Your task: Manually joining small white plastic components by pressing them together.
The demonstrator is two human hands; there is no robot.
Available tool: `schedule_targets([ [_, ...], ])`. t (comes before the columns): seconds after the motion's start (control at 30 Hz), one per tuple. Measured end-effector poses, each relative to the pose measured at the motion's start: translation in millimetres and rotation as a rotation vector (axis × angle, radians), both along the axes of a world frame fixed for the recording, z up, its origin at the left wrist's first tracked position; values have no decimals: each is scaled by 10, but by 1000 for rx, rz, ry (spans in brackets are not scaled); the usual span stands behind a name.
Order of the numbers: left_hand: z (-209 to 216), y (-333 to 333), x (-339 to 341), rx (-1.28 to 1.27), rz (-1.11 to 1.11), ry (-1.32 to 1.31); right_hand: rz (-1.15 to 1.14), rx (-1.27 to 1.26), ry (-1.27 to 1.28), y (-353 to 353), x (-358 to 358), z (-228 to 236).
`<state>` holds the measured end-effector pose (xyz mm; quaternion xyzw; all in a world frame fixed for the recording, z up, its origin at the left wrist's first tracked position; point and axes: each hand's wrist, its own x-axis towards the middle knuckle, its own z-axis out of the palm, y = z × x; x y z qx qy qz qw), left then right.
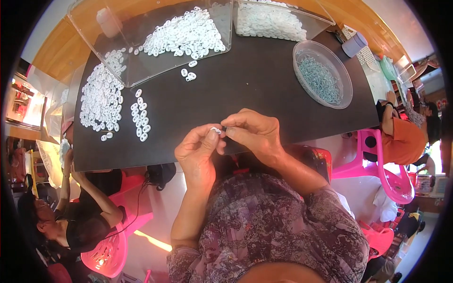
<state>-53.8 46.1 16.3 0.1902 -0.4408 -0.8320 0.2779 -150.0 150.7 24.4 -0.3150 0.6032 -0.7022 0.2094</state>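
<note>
Just past the table's near edge, my left hand [197, 150] pinches a small white oval plastic piece [215, 130] between thumb and fingertips. My right hand [257, 133] meets it from the right, thumb and forefinger closed at the piece's side. Whatever those right fingertips hold is too small to make out. On the dark table [226, 89], similar white two-holed pieces stand in short rows [140, 115] left of my hands. A few loose white pieces [190, 76] lie farther off.
A big heap of white pieces [101, 96] covers the table's left. Clear plastic bins [127, 85] with more pieces stand at the back. A round clear tub [347, 94] of thin blue-green pins [320, 78] sits at right, near a lidded cup [354, 45]. Other people sit on both sides.
</note>
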Motion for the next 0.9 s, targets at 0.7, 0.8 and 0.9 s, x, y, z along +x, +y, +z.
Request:
schedule_targets([
  [0.7,-2,62,10,-238,37,-136,-9,84,83,13,14,-39],
  [0.8,-10,57,23,-275,23,-134,-19,58,108,7,22,-55],
  [0.9,-9,55,25,-294,21,-139,-35,44,41,-4,37,-52],
])
